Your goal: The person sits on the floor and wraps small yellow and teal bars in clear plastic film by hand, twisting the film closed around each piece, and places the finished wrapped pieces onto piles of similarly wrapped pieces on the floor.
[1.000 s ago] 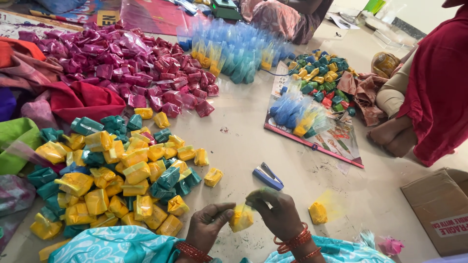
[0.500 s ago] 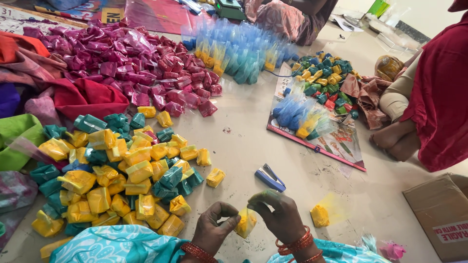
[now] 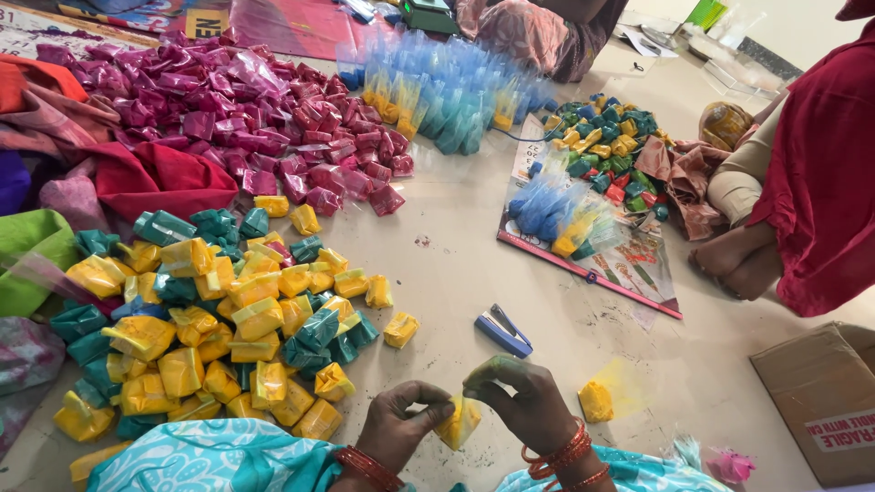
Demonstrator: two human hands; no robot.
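Both hands hold one small yellow powder packet (image 3: 458, 421) low in the middle of the view. My left hand (image 3: 401, 426) pinches its left side and my right hand (image 3: 524, 405), stained green, grips its top right. A blue stapler (image 3: 503, 332) lies on the floor just beyond my right hand. A lone yellow packet (image 3: 596, 401) sits on a smear of yellow powder to the right. A heap of yellow and green packets (image 3: 210, 319) spreads out to the left.
Magenta packets (image 3: 264, 118) are piled at the back left, with blue and yellow cone bags (image 3: 447, 91) behind the middle. A printed sheet (image 3: 629, 264) carries more bags. A person in red (image 3: 811, 173) sits at right. A cardboard box (image 3: 825, 401) stands at lower right.
The hands have stayed on the yellow packet and turned it a little between the fingers. The camera has shifted slightly.
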